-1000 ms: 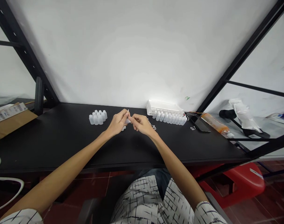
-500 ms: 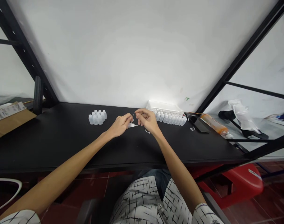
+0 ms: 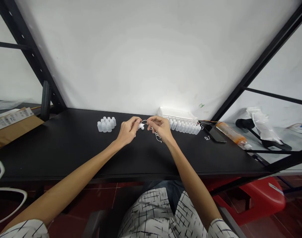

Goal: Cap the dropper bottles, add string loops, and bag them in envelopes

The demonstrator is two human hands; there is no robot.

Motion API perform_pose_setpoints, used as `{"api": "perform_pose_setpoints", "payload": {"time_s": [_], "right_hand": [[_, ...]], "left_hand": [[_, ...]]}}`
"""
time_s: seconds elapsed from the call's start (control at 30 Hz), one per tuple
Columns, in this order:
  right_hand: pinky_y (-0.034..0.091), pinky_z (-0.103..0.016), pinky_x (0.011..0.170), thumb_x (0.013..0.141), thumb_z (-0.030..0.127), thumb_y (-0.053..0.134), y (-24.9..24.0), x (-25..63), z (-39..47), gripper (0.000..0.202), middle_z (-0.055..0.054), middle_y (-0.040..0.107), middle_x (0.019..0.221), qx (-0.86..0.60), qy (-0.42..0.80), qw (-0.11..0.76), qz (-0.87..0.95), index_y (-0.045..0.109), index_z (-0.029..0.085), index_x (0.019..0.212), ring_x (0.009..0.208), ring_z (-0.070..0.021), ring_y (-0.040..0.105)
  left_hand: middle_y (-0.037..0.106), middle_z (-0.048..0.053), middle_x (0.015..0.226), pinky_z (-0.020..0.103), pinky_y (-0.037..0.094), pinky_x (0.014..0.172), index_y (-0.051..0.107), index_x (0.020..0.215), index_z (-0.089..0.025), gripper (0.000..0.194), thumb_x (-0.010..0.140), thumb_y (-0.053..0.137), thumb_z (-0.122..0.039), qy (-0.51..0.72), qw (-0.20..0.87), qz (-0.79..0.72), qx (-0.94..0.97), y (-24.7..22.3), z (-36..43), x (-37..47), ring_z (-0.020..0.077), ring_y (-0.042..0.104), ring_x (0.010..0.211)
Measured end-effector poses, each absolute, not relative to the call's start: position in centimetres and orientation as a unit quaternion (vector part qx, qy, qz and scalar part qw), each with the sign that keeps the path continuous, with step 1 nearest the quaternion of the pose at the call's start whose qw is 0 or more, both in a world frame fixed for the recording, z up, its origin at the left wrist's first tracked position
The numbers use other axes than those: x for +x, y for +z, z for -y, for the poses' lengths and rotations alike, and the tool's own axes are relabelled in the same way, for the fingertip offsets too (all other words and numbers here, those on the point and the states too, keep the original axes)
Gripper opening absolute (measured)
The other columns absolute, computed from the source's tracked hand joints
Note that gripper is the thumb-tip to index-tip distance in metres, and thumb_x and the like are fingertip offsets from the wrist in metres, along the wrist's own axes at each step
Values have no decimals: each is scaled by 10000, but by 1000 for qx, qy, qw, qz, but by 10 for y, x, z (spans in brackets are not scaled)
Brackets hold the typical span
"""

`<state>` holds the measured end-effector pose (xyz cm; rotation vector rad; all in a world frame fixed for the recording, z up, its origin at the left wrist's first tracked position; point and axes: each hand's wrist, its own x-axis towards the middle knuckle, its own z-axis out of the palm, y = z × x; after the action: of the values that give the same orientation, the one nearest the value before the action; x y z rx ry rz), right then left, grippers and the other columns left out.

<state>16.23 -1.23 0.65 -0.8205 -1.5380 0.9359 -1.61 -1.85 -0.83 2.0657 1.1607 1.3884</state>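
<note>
My left hand is closed around a small white squeeze bottle; only its nozzle end shows past the fingers. A thin white cord arches from the bottle side across to my right hand, whose thumb and forefinger pinch its other end. Both hands are raised over the black table, fingertips a short way apart. Loose white cord pieces lie just below my right hand. Behind it, a row of similar bottles stands in front of a white box.
A cluster of small translucent bottles stands on the black table to the left. Toward the right are another cord bit, a dark phone and an orange-labelled bottle. A cardboard box sits at far left.
The hands have turned and the bottle is now mostly hidden in my left fingers. The cord now spans in an arch between both hands. The view has shifted slightly.
</note>
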Motion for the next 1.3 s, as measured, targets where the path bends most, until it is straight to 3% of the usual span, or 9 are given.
{"api": "perform_pose_setpoints", "payload": {"time_s": [0.1, 0.33, 0.73, 1.3], "right_hand": [[468, -228, 468, 729, 427, 762, 7, 162, 13, 288, -58, 707, 779, -322, 451, 555, 620, 688, 160, 808, 679, -179, 692], [525, -231, 525, 736, 412, 773, 6, 159, 15, 271, -84, 754, 825, -305, 493, 572, 580, 734, 155, 814, 811, -217, 729], [498, -237, 502, 691, 408, 806, 9, 154, 17, 275, -70, 744, 777, -309, 514, 579, 553, 736, 156, 779, 754, -215, 725], [487, -250, 517, 679, 411, 802, 3, 148, 16, 261, -52, 717, 748, -312, 492, 586, 563, 748, 171, 766, 745, -187, 673]], "left_hand": [[565, -16, 597, 250, 364, 522, 659, 989, -150, 375, 944, 458, -463, 516, 203, -406, 727, -5, 22, -16, 121, 465, 485], [592, -21, 600, 236, 318, 504, 656, 864, -150, 312, 937, 480, -398, 512, 143, -393, 750, -5, 24, -13, 103, 440, 492], [563, -28, 570, 234, 330, 496, 617, 820, -155, 276, 946, 468, -350, 509, 103, -382, 764, -7, 24, -12, 98, 449, 469], [668, 17, 692, 264, 398, 565, 598, 851, -168, 294, 954, 444, -398, 503, 97, -400, 760, -10, 24, -10, 135, 548, 532]]}}
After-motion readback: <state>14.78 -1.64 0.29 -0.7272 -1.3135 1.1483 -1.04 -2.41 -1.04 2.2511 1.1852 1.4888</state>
